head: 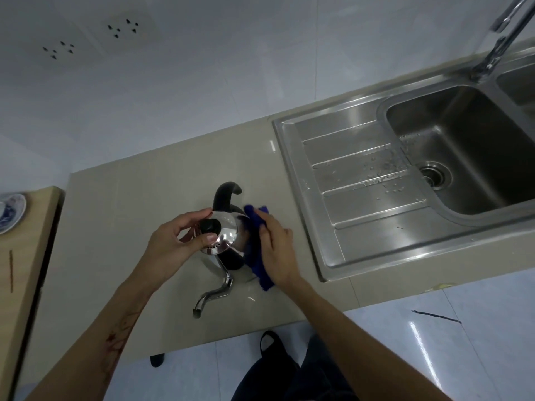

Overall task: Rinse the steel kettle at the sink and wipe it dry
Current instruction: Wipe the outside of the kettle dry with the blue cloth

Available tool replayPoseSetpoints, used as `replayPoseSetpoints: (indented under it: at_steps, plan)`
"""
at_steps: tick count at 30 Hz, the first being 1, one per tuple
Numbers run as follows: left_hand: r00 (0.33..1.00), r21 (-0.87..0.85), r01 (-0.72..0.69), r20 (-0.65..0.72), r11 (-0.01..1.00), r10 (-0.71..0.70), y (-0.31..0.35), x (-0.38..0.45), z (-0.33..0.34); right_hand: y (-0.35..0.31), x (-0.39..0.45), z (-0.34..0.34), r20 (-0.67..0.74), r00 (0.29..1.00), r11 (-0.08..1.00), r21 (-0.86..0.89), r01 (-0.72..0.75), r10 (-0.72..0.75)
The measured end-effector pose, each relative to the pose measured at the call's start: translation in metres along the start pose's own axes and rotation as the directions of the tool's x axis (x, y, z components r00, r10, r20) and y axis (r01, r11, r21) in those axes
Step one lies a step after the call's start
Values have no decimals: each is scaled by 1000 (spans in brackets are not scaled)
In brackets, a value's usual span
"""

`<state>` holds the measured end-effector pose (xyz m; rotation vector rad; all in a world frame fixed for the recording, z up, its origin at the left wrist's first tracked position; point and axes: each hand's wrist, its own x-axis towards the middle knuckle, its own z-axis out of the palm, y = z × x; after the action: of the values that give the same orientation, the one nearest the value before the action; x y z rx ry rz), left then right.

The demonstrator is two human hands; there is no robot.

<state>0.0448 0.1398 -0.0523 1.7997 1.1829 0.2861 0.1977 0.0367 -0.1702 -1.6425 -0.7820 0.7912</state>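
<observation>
The steel kettle (227, 237) stands upright on the beige counter (144, 204), its black handle pointing away from me and its long thin spout (212, 293) curving toward the counter's front edge. My left hand (176, 244) grips the kettle's shiny lid from the left, fingers around the black knob. My right hand (275, 250) presses a blue cloth (256, 250) flat against the kettle's right side. Most of the cloth is hidden under that hand.
The steel sink (451, 157) with its ribbed, wet draining board (362, 180) lies to the right, its tap (498, 39) at the far right. A wooden table with a patterned plate (11, 211) sits at the left. Wall sockets (115, 28) are behind the counter.
</observation>
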Motion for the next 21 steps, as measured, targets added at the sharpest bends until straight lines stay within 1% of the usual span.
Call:
replayPoseSetpoints:
  at_steps: [1,2,4,5,8,9,11,13,14,15,16,17,18,19,20,21]
  plan:
    - [999,-9,-2,41,1000,2,2,1,1,-16,-9,3,-4,999,999,25,43,-43]
    - [996,-21,-3,86,1000,5,4,1,2,-28,-17,10,-12,997,997,13,73,-73]
    - [989,-38,-1,148,999,7,6,2,2,-40,-31,22,-71,987,987,-76,139,-144]
    - [987,-40,-4,158,999,10,6,2,2,-35,-34,25,-92,986,988,-82,132,-139]
    - [985,-39,-14,170,999,21,8,1,-1,-1,-27,21,-119,992,998,28,-48,51]
    - [985,-41,-15,171,999,22,9,1,-1,12,-23,17,-115,988,994,37,-99,103]
    - [985,-38,-25,172,999,32,11,-1,-1,26,-13,5,-68,985,987,16,-160,161]
    - [983,-10,-31,181,999,32,10,-2,0,22,-1,-5,-24,980,980,-1,-199,199]
    - [983,15,-35,178,999,32,8,-3,1,12,1,-6,-38,981,981,30,-192,193]
    - [986,45,-40,167,998,32,7,-5,2,-5,-3,-6,-75,986,986,90,-139,145]
    - [989,81,-45,144,996,33,7,-7,4,-20,-10,-1,-119,991,989,141,-50,67]
    - [993,112,-49,111,992,36,7,-8,6,-34,-22,6,-138,990,989,143,35,-15]
    - [996,135,-57,77,989,46,7,-9,9,-39,-33,18,-139,988,991,102,89,-75]
    - [997,148,-70,53,986,62,7,-10,11,-38,-40,27,-138,985,992,59,113,-104]
    - [996,152,-84,37,985,79,7,-11,13,-33,-41,34,-163,982,993,50,104,-94]
    - [996,151,-89,24,985,86,7,-12,14,-26,-35,35,-191,981,995,78,58,-42]
